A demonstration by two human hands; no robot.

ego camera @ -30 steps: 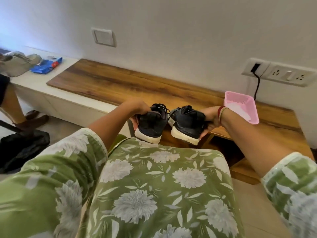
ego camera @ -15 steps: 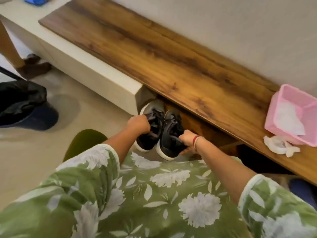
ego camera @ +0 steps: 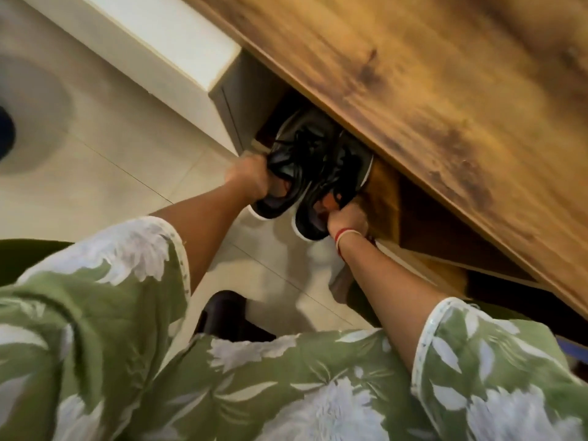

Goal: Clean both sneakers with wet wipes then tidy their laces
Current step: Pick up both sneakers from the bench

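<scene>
There are two sneakers and two hands, one shoe for each hand. Both shoes are black with white soles. The left hand point(ego camera: 251, 181) has its fingers curled tight round the back end of the left sneaker point(ego camera: 294, 162). The right hand point(ego camera: 348, 218) has its fingers curled round the back end of the right sneaker point(ego camera: 339, 183). The two shoes sit side by side and touch. Their toes point away from the person, into the dark gap under the wooden top point(ego camera: 445, 106). The black laces point(ego camera: 305, 143) lie in a messy bunch on top of the left shoe. The picture is blurry, so I cannot tell if the shoes touch the floor.

One red and pale band point(ego camera: 345, 233) goes round the right wrist. The wooden top hangs over the toes and hides their tips. One white block point(ego camera: 165, 39) stands just left of the gap. One brown wooden side wall point(ego camera: 386, 195) stands just right of it, near the right hand. The person's green flowery clothes point(ego camera: 254, 396) fill the bottom of the view. One dark shape point(ego camera: 222, 316) shows on the ground close to the person.

The floor point(ego camera: 105, 192) has pale, shiny tiles with thin lines between them.
</scene>
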